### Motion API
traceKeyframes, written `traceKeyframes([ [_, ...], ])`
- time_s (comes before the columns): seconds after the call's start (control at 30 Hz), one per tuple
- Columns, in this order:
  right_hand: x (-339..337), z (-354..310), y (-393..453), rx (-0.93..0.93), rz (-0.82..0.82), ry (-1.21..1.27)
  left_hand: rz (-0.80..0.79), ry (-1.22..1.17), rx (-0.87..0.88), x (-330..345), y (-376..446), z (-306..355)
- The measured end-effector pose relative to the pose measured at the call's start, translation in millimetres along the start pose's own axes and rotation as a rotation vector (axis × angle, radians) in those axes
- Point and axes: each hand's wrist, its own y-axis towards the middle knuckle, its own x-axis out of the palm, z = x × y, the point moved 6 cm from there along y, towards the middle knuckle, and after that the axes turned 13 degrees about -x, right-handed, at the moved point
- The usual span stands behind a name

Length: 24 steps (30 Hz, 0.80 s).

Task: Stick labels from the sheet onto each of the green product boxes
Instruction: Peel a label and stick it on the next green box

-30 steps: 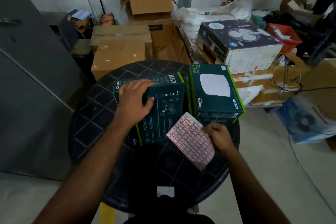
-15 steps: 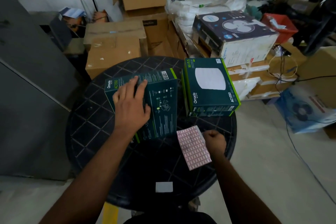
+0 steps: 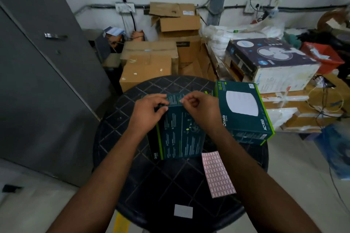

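Both hands, left [image 3: 149, 111] and right [image 3: 198, 108], pinch the box [image 3: 180, 134] top; a tiny label there could crease

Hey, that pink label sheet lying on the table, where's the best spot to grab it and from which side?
Probably its near right corner, from the right. The label sheet lies flat on the round table, with no thickness to wrap, and that corner reaches close to the table's rim. A thumb-and-finger pinch there could lift it; both hands are busy on the nearer green box.
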Motion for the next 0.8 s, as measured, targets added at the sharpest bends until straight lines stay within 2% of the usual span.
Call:
traceKeyframes([
  [0.23,13,-17,13,-0.217,-0.102,-0.301,0.018,0.016,0.000,0,-10,3],
  [0.33,19,-20,14,-0.240,-0.209,-0.412,0.021,0.018,-0.003,-1,-11,4],
  [0.5,26,-27,16,-0.262,-0.256,-0.479,-0.008,0.010,0.022,1,-8,2],
  [0.63,18,-18,8,-0.233,-0.127,-0.344,-0.039,0.008,0.033,4,-5,0],
  [0.8,9,3,-6,0.098,-0.026,0.126,-0.090,0.015,-0.015,7,-3,1],
])
